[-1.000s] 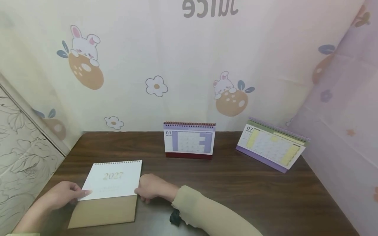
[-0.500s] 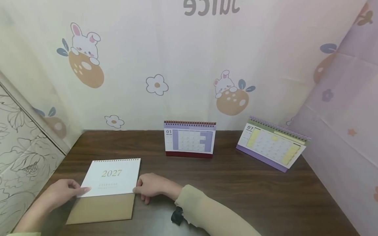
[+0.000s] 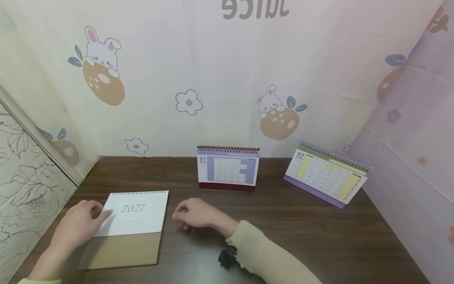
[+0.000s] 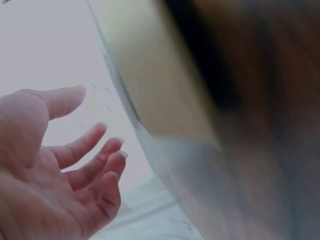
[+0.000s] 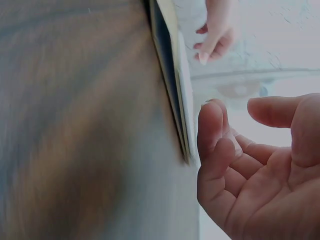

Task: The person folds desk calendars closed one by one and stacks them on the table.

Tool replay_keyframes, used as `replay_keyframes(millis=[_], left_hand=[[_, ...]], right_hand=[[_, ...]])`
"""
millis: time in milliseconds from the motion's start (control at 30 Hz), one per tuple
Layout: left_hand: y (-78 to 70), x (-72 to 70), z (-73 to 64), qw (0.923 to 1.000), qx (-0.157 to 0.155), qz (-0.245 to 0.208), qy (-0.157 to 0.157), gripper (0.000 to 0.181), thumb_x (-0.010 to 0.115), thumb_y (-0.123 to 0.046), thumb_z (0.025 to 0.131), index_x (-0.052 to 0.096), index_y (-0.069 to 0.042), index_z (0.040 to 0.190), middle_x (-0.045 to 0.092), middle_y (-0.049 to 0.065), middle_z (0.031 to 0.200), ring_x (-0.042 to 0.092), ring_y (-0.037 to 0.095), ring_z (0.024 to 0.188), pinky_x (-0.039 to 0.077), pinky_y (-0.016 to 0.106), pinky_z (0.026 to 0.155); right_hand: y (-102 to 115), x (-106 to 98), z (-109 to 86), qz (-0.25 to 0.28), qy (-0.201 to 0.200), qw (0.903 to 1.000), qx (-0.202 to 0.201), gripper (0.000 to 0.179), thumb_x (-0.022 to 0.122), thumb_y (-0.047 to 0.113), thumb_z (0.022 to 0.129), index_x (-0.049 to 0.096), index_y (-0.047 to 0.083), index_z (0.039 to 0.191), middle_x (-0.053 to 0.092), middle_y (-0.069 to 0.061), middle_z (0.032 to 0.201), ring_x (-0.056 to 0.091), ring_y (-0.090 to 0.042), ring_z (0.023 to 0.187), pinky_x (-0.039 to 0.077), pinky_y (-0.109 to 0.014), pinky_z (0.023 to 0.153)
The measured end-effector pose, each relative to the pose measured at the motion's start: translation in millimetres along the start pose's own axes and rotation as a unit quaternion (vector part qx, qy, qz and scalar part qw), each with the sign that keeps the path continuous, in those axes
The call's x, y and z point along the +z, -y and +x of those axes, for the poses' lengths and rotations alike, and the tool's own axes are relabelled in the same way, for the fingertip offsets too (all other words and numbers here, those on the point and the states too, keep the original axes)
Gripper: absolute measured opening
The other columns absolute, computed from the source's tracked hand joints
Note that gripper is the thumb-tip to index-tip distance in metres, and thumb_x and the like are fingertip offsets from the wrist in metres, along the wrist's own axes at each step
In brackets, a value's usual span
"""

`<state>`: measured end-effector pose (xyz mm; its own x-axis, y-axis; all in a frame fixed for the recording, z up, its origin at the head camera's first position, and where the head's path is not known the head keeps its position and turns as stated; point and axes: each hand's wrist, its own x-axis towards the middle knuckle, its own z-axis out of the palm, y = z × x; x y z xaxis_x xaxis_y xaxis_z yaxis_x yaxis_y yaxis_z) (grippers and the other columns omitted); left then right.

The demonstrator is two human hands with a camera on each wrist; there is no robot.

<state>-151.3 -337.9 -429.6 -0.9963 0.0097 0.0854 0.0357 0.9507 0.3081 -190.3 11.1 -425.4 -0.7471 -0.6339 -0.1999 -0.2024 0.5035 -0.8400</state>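
Note:
A white and tan desk calendar [image 3: 133, 215] marked 2027 lies low on the table at the front left, its wire binding along the far edge. My left hand [image 3: 76, 223] hovers at its left side, fingers loosely bent and thumb apart; in the left wrist view that hand [image 4: 65, 165] holds nothing. To the calendar's right, my right hand [image 3: 195, 213] stands a little apart from it with relaxed, bent fingers. The right wrist view shows the right hand [image 5: 250, 170] holding nothing, with the calendar's thin side edge [image 5: 172, 75] beyond it.
A purple-and-white calendar [image 3: 228, 169] with a dark red base stands at the back middle of the brown table [image 3: 283, 236]. Another calendar [image 3: 326, 175], yellow and green with a purple base, stands angled at the back right. A printed curtain [image 3: 227, 59] hangs behind.
Both hands have let go of the 2027 calendar. The right hand has drawn off to the right, and the left has lifted slightly at the left edge. The calendar has hardly moved.

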Motion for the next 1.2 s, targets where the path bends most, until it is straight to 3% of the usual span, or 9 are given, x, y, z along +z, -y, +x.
replay_keyframes(millis=[200, 367, 600, 900, 1033, 1200], left_hand=[[-40.7, 1.8, 9.5, 0.9982, 0.037, -0.048, -0.002, 0.036, 0.064, -0.042, 0.096, 0.069, -0.006, 0.098, 0.068, 0.005, 0.089, 0.063, 0.023, 0.079, 0.048, 0.044, 0.065], [-76.4, 5.8, 21.8, 0.9942, 0.068, -0.083, 0.008, 0.03, 0.065, -0.041, 0.096, 0.069, -0.011, 0.096, 0.066, -0.004, 0.085, 0.06, 0.012, 0.076, 0.046, 0.036, 0.066], [-113.8, 17.0, 46.1, 0.9866, 0.095, -0.127, 0.037, 0.029, 0.066, -0.042, 0.096, 0.068, -0.013, 0.098, 0.064, -0.006, 0.086, 0.056, 0.013, 0.078, 0.045, 0.033, 0.067], [-152.4, 23.7, 83.2, 0.9729, 0.088, -0.201, 0.074, 0.04, 0.062, -0.047, 0.096, 0.067, -0.01, 0.111, 0.067, 0.002, 0.097, 0.061, 0.02, 0.089, 0.051, 0.036, 0.072], [-164.0, 25.6, 98.7, 0.9629, 0.07, -0.247, 0.082, 0.044, 0.056, -0.047, 0.1, 0.065, -0.01, 0.121, 0.067, 0.007, 0.109, 0.062, 0.024, 0.1, 0.052, 0.042, 0.081], [-176.5, 28.5, 111.9, 0.9319, 0.034, -0.346, 0.103, 0.047, 0.045, -0.041, 0.106, 0.058, -0.005, 0.134, 0.061, 0.016, 0.131, 0.057, 0.033, 0.122, 0.045, 0.055, 0.098]], right_hand=[[-12.8, -31.6, -18.6, -0.005, -0.038, 0.9992, 0.007, 0.022, 0.062, 0.026, 0.1, 0.071, 0.008, 0.105, 0.069, 0.001, 0.075, 0.066, -0.012, 0.067, 0.051, -0.028, 0.061], [-28.1, -53.9, -36.8, -0.031, -0.049, 0.9982, 0.017, 0.022, 0.061, 0.025, 0.1, 0.071, 0.007, 0.108, 0.069, 0.002, 0.076, 0.066, -0.013, 0.069, 0.052, -0.031, 0.064], [-48.5, -85.2, -63.4, -0.061, -0.07, 0.9955, 0.016, 0.022, 0.06, 0.023, 0.101, 0.07, 0.004, 0.107, 0.069, 0.002, 0.076, 0.066, -0.013, 0.069, 0.054, -0.032, 0.067], [-61.6, -134.7, -102.9, -0.087, -0.117, 0.9885, 0.039, 0.024, 0.059, 0.025, 0.102, 0.069, 0.004, 0.108, 0.067, -0.002, 0.079, 0.065, -0.017, 0.073, 0.052, -0.037, 0.07], [-68.5, -154.7, -115.5, -0.088, -0.162, 0.9806, 0.065, 0.026, 0.059, 0.026, 0.102, 0.069, 0.003, 0.108, 0.068, -0.003, 0.08, 0.065, -0.017, 0.074, 0.05, -0.037, 0.071], [-82.2, -176.2, -122.5, -0.086, -0.236, 0.9623, 0.103, 0.03, 0.056, 0.025, 0.103, 0.07, -0.001, 0.098, 0.068, -0.003, 0.075, 0.064, -0.017, 0.07, 0.047, -0.035, 0.07]])
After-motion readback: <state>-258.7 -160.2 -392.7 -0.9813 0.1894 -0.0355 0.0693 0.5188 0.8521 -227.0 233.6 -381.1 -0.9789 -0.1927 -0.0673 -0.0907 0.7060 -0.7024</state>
